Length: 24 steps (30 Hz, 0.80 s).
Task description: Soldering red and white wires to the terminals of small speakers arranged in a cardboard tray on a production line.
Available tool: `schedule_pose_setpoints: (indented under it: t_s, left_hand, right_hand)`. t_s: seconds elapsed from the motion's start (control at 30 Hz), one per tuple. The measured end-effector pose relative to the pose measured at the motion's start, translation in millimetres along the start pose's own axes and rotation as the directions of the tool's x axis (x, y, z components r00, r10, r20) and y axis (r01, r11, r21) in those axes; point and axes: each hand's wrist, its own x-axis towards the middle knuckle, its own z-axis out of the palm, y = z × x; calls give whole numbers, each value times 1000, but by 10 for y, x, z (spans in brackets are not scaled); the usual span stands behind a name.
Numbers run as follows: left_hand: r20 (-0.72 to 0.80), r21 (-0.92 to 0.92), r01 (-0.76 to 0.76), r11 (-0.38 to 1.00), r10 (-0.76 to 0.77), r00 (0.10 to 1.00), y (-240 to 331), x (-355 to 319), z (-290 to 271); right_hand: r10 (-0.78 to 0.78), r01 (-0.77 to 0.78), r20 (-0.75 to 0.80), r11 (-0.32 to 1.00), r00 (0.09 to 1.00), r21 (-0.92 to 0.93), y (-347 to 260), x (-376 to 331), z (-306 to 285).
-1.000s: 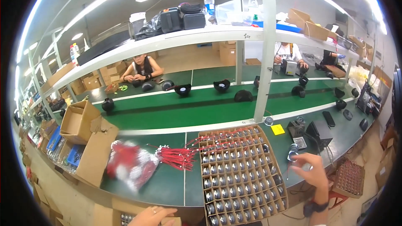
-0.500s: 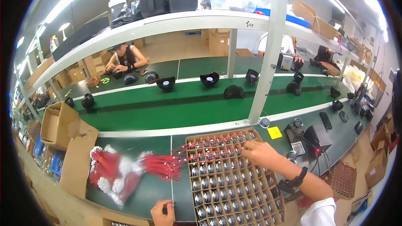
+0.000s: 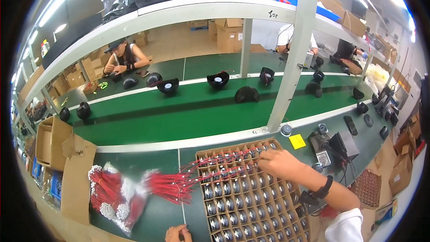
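Note:
A cardboard divider tray [image 3: 306, 224] full of small round black-and-silver parts, which look like little speakers, lies in front of me. Over its far rows stretch thin red wires [image 3: 224, 173] with white ends. My right hand [image 3: 281, 165] reaches over the second row, thumb and fingers pinched at the far end of a red wire; its fingertips partly hide the grip. Left of the tray sits a loose bundle of red wires [image 3: 168, 189]. My left hand [image 3: 178, 234], cut off by the lower edge, has its fingers curled together beside the tray; anything in them is hidden.
A bag of red wires with white connectors [image 3: 109, 190] lies left, by an open cardboard box [image 3: 53, 141]. Beyond runs a green conveyor [image 3: 192, 110] carrying black shells [image 3: 218, 79]. A metal post [image 3: 293, 58], a yellow note [image 3: 297, 141] and a black device [image 3: 342, 147] stand right. Co-workers sit opposite.
The view has shifted slightly, so the tray sits lower and further right. My right hand stays at the second row's wire end. My left hand appears lower, more cut off by the edge.

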Motion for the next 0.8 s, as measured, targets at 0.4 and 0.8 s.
schedule_pose_setpoints:
  t_s: [0.4,0.8]
  left_hand:
    - [-28,29,-46,999,46,999,10,0,-2]
    - [-26,8,-44,999,44,999,-26,-66,-1]
  right_hand:
    - [232,-202,-131,956,964,212,-4,-24,133]
    - [449,-316,-404,880,797,355,-356,-914,-344]
